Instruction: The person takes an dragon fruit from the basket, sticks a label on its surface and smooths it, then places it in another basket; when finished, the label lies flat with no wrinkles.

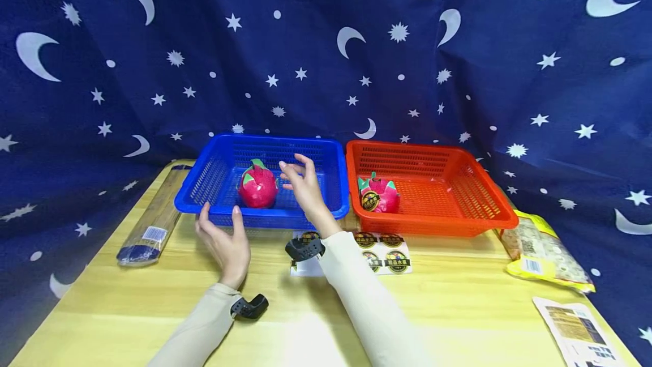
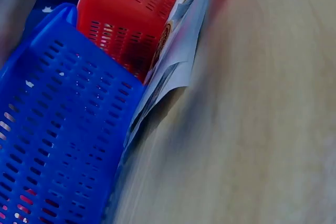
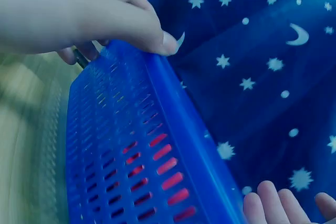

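A pink dragon fruit (image 1: 258, 187) with green leaf tips sits in the blue basket (image 1: 285, 223). My left hand (image 1: 226, 248) is at the basket's front left, thumb and fingertips right at the rim. In the right wrist view its thumb (image 3: 167, 44) lies along the blue rim. Over the basket, to the right of the fruit, hovers my right hand (image 1: 307, 188), fingers loosely bent and nothing between them. A second dragon fruit (image 1: 385, 198), bearing a round black-and-gold sticker (image 1: 370, 201), lies in the red basket (image 1: 438, 225).
A sheet of round stickers (image 1: 392, 252) lies before the baskets, partly under my right wrist. At the left is a long plastic-wrapped pack (image 1: 158, 214). A yellow-edged bag (image 1: 547, 248) and a white packet (image 1: 580, 330) lie at the right. A star-and-moon cloth (image 1: 326, 44) hangs behind.
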`<state>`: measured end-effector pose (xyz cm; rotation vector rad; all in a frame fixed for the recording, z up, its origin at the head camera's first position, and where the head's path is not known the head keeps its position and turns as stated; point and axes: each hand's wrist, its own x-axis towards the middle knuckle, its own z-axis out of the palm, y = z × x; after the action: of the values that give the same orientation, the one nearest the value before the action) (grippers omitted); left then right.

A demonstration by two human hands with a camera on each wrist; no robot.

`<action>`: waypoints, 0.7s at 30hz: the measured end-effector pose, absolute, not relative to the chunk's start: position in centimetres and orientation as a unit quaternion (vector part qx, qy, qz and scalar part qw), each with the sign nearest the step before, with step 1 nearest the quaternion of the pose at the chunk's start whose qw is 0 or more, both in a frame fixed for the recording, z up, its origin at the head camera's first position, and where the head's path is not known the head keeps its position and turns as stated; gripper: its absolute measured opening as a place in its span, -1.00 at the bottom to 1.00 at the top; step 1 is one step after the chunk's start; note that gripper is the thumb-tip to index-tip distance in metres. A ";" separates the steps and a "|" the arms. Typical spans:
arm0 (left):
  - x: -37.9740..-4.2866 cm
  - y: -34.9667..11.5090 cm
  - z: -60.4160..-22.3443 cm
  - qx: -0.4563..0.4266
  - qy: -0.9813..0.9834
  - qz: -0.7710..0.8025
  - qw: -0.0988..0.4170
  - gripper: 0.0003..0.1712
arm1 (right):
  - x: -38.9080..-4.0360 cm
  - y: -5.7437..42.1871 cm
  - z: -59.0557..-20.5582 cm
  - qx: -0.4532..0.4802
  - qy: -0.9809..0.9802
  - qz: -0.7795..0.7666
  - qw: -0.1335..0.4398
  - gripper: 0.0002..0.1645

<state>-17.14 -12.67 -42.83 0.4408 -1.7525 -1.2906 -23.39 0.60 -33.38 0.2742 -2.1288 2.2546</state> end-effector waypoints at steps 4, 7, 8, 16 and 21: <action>-17.2 -12.5 -42.8 0.178 -0.706 -0.520 0.447 -0.32 | -24.9 -0.9 -33.8 0.044 -0.641 0.766 -0.019 -0.27; -17.1 -12.6 -42.8 0.177 -0.707 -0.517 0.449 -0.32 | -25.7 -1.8 -33.9 0.021 -0.633 0.774 -0.030 -0.27; -17.1 -12.6 -42.8 0.177 -0.708 -0.516 0.448 -0.32 | -26.0 -1.9 -34.0 0.016 -0.636 0.771 -0.032 -0.26; -17.0 -12.9 -42.9 0.185 -0.718 -0.508 0.439 -0.32 | -27.1 -3.1 -34.3 -0.017 -0.680 0.733 -0.017 -0.37; -17.1 -12.8 -43.0 0.186 -0.720 -0.502 0.441 -0.33 | -27.5 -3.2 -34.6 -0.029 -0.719 0.694 -0.002 -0.38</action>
<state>-17.09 -12.81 -43.02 0.4609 -1.7887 -1.2464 -27.46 -3.20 -34.61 -0.0908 -2.2637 2.1837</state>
